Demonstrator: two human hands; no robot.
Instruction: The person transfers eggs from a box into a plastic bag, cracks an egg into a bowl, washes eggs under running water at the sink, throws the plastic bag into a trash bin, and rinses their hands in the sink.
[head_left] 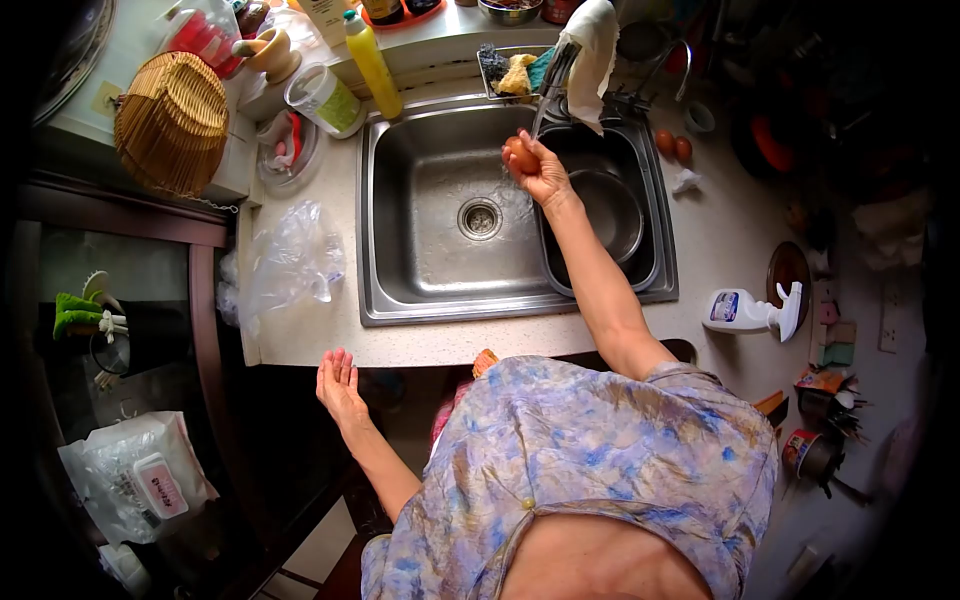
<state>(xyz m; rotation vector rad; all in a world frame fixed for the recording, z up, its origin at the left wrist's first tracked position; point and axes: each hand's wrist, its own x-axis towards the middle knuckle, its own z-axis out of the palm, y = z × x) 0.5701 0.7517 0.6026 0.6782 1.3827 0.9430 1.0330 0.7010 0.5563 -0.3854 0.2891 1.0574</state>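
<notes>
My right hand [545, 180] is closed round a brown egg [522, 155], held over the divider of the steel sink [367, 240]. Water runs from the faucet [560, 75] close by the egg, and a pale cloth [592, 60] hangs over the faucet. Below my right forearm, a round pan [610, 215] sits in the right basin. My left hand [342, 385] hangs in front of the counter edge, fingers stretched and holding nothing. Two more brown eggs [674, 147] lie on the counter right of the sink.
A clear plastic bag [293, 260] lies left of the sink. Behind it stand a tub [325, 100], a yellow bottle [373, 66] and a wicker basket [172, 125]. On the right lies a white spray bottle [750, 311]. A sponge rack [515, 74] sits behind the sink.
</notes>
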